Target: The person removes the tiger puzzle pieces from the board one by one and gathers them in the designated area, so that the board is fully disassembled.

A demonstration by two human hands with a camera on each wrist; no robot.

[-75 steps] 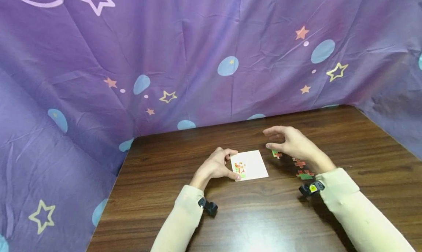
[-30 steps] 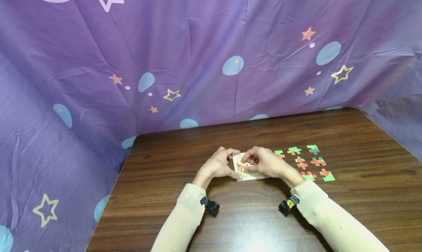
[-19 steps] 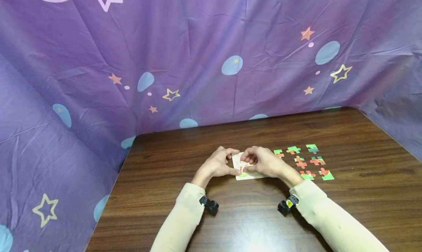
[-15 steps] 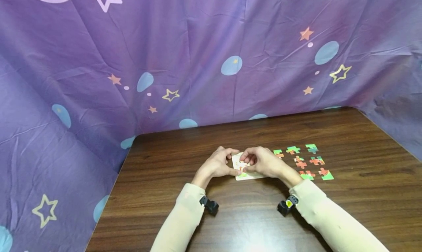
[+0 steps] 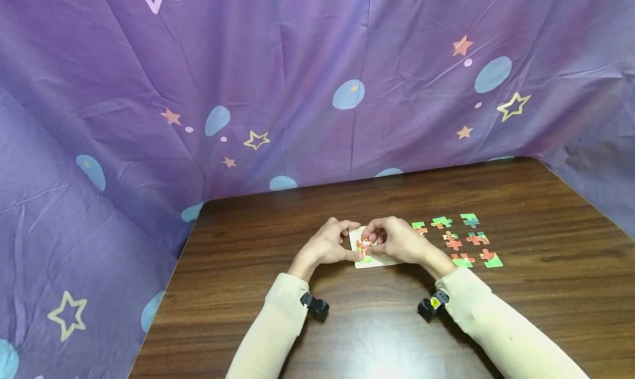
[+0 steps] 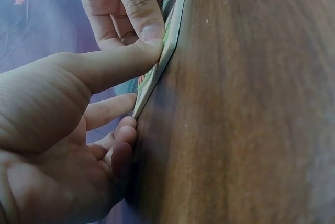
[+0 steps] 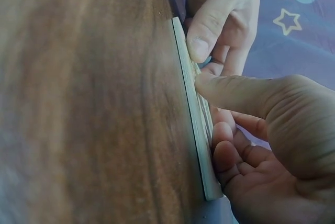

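Note:
A small white puzzle board (image 5: 384, 261) lies on the brown table, its left part bearing red and green picture pieces (image 5: 364, 248). My left hand (image 5: 324, 244) grips the board along its left side, thumb at the near corner and fingers at the far one. Over the middle of the board, my right hand (image 5: 399, 241) pinches a jigsaw piece between thumb and fingers, and the piece is mostly hidden. In the left wrist view, the thumbs meet above the board's edge (image 6: 170, 46). The right wrist view shows the board (image 7: 191, 114) edge-on beside the right fingers.
Several loose red and green jigsaw pieces (image 5: 478, 239) lie spread on the table (image 5: 536, 291) to the right of the board. A purple curtain (image 5: 297, 81) with stars hangs behind the table's far edge and along its sides.
My right hand came left from above the loose pieces onto the board. Over the last second it has made small adjustments there. My left hand has stayed at the board's left side.

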